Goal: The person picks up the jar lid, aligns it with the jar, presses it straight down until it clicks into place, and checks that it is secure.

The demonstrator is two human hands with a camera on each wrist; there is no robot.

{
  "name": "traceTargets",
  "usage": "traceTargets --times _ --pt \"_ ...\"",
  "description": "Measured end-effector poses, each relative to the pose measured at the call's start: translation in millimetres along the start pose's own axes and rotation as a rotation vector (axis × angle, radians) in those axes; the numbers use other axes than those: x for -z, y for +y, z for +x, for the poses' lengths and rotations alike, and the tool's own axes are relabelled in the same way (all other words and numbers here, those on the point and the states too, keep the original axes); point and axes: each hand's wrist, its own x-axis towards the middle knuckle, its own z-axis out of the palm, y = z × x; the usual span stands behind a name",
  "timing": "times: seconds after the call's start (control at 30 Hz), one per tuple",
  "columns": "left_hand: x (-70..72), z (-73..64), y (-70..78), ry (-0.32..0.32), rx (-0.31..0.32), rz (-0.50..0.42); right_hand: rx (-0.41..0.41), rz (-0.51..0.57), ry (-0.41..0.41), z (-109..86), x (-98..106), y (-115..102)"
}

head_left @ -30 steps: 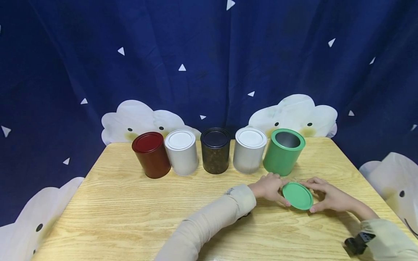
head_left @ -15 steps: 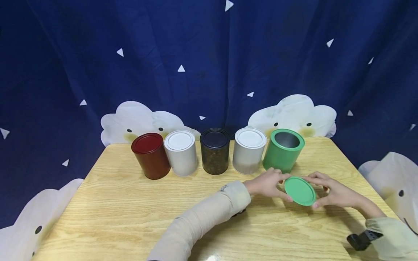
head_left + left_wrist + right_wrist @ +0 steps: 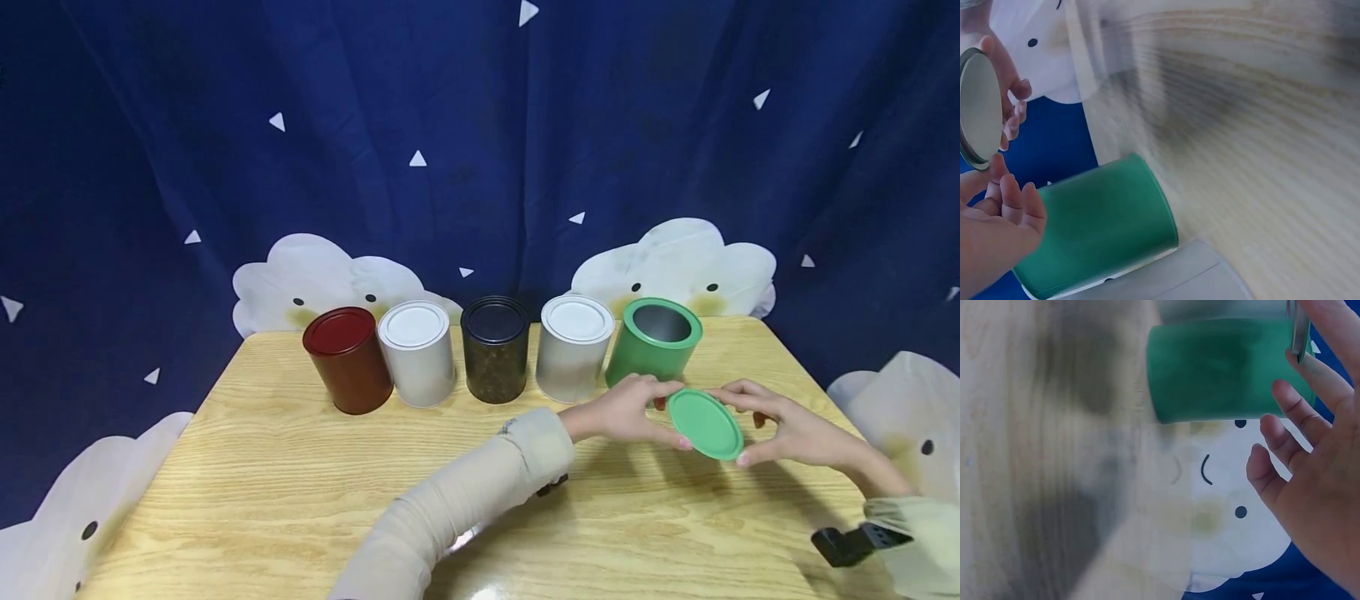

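A round green lid is held tilted above the table, its flat face toward the head camera. My left hand pinches its left edge between thumb and fingers. At the opposite edge, my right hand grips it the same way. The left wrist view shows the pale underside of the lid with a metal rim. Just behind both hands stands the green can, uncovered, its dark inside showing. In the right wrist view the lid's thin edge overlaps the green can.
Left of the green can, in a row, stand a white can, a black can, another white can and a dark red can, all lidded. A blue curtain hangs behind the wooden table.
Both hands have raised the green lid off the table area and carried it slightly right and toward the green can. The cans have stayed in place.
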Motion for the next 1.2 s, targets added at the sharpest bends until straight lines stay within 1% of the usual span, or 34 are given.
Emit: traceTargets --times 0.13,0.23,0.33,0.5,0.63,0.7,0.77,0.87,1.0,1.03,1.13,1.2 --pt "8.3 0.9 2.3 0.013 -0.018 0.014 0.025 -0.013 -0.007 4.2 6 -3" --pt "15.1 2.8 2.8 0.018 -0.027 0.016 0.034 -0.044 -0.001 8.6 11 -4" --pt "23.5 5.0 3.7 0.029 -0.021 0.001 0.032 -0.055 0.009 13.7 16 -7" --pt "34.7 7.0 4.3 0.034 -0.003 -0.024 0.051 -0.068 0.017 22.3 26 -13" --pt "41.0 7.6 2.5 0.054 -0.028 -0.026 0.061 -0.085 0.017 29.0 32 -16" --pt "45.1 7.8 1.9 0.062 -0.024 -0.028 0.063 -0.094 0.020 32.6 34 -17" --pt "50.3 8.2 2.0 0.073 -0.009 -0.024 0.051 -0.096 0.026 37.2 37 -17" --pt "58.7 9.0 1.7 0.096 0.030 -0.005 0.020 -0.091 0.039 45.3 42 -18" --pt "67.2 10.2 -0.8 0.142 0.035 0.004 -0.012 -0.096 0.046 56.2 51 -18" --pt "68.9 10.2 -1.6 0.149 0.027 0.006 -0.017 -0.101 0.045 58.4 53 -17" --pt "74.4 11.1 -3.7 0.155 0.017 0.012 -0.023 -0.108 0.030 65.4 60 -14" --pt "78.4 13.5 -5.3 0.156 0.000 0.019 -0.052 -0.103 0.027 69.7 64 -14"
